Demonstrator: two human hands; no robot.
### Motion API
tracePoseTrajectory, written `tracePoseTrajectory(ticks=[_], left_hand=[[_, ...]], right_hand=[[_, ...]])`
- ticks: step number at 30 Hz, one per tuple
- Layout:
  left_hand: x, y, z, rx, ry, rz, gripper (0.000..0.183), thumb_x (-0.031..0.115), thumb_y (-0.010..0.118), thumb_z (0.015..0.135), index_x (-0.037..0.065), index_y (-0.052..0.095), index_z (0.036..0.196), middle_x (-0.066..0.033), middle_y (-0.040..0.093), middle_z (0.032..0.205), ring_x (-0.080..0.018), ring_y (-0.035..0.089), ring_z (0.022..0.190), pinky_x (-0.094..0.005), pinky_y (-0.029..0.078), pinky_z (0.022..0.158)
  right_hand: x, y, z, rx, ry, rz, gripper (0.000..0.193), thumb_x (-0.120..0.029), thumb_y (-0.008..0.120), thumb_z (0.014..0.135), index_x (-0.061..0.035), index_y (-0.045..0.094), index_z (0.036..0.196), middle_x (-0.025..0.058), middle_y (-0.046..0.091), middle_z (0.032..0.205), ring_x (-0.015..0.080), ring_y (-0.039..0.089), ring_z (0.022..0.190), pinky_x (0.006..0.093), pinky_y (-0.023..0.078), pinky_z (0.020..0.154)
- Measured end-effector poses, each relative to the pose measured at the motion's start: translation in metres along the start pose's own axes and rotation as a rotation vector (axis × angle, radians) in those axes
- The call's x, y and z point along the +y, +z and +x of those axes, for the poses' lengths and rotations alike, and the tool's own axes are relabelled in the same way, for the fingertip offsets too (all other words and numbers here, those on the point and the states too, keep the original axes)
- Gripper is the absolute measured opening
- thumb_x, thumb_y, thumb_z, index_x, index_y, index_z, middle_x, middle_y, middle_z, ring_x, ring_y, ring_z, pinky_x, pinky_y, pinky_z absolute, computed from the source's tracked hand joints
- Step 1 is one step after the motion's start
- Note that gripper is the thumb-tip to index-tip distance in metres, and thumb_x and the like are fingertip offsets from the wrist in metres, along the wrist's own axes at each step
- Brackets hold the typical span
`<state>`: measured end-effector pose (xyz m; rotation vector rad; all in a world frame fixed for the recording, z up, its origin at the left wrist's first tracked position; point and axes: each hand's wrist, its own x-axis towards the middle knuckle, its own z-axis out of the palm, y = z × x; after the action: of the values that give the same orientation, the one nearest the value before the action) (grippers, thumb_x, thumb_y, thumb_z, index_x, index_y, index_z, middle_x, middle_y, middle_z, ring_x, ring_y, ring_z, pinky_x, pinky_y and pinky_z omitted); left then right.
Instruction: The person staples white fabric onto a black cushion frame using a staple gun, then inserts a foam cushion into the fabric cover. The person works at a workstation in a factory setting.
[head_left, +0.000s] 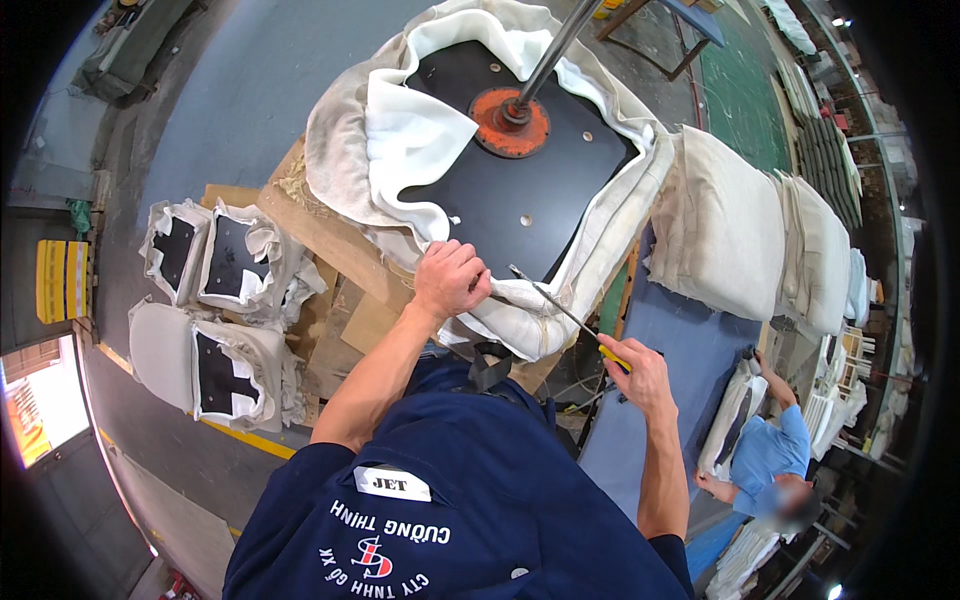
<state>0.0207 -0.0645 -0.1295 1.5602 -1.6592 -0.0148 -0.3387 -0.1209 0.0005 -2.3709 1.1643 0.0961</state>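
Observation:
In front of me a large upholstered seat cushion [340,150] lies underside up, its black base board [500,215] showing. Pale fabric and white padding stand up loosely around the board. At the near edge my left hand [452,280] is closed on the fabric edge [425,232]. My right hand [640,373] grips the yellow handle of a long, thin screwdriver [560,307]. Its shaft reaches across the near rim of the cushion, with the tip by the board's near edge, right of my left hand. Whether the tip touches the board I cannot tell.
A metal post with an orange round flange [510,122] presses on the board. Wooden boards [330,240] lie beneath the cushion. Several smaller cushions [240,265] sit at left. A blue table [650,370] at right bears covered cushions [725,215]; a co-worker [770,445] in blue handles another.

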Motion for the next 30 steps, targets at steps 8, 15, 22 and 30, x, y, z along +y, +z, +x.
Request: tracePoseTrajectory(ticks=[8, 15, 22, 30], left_hand=[[0.000, -0.001, 0.001, -0.003, 0.011, 0.010, 0.014, 0.015, 0.072, 0.075, 0.012, 0.060, 0.068, -0.0021, 0.053, 0.073, -0.0232, 0.055, 0.072, -0.0378, 0.043, 0.070], [-0.001, 0.001, -0.002, -0.025, 0.004, 0.025, 0.015, 0.019, 0.072, 0.077, 0.013, 0.060, 0.069, -0.0018, 0.053, 0.074, -0.0225, 0.056, 0.072, -0.0377, 0.044, 0.071], [0.001, -0.001, 0.000, -0.018, 0.013, 0.042, 0.016, 0.019, 0.072, 0.077, 0.013, 0.059, 0.068, -0.0018, 0.053, 0.074, -0.0222, 0.056, 0.073, -0.0375, 0.044, 0.071], [0.001, 0.000, -0.001, -0.043, 0.009, 0.044, 0.016, 0.019, 0.072, 0.078, 0.013, 0.060, 0.069, -0.0020, 0.053, 0.075, -0.0223, 0.056, 0.074, -0.0376, 0.044, 0.071]], right_hand=[[0.003, 0.005, 0.002, 0.024, -0.029, 0.037, 0.045, -0.011, 0.077, 0.086, -0.0183, 0.072, 0.130, 0.0090, 0.071, 0.095, 0.0332, 0.069, 0.082, 0.0411, 0.055, 0.074], [0.006, 0.004, 0.001, 0.031, -0.044, 0.007, 0.042, -0.014, 0.076, 0.088, -0.0223, 0.072, 0.129, 0.0071, 0.070, 0.093, 0.0314, 0.069, 0.079, 0.0421, 0.055, 0.071], [0.009, 0.006, 0.003, 0.053, -0.069, -0.021, 0.041, -0.015, 0.076, 0.089, -0.0244, 0.072, 0.129, 0.0052, 0.069, 0.093, 0.0305, 0.069, 0.077, 0.0423, 0.056, 0.069], [0.023, 0.012, 0.003, 0.043, -0.120, -0.030, 0.040, -0.016, 0.075, 0.091, -0.0245, 0.071, 0.130, 0.0038, 0.070, 0.095, 0.0293, 0.070, 0.077, 0.0414, 0.057, 0.068]])
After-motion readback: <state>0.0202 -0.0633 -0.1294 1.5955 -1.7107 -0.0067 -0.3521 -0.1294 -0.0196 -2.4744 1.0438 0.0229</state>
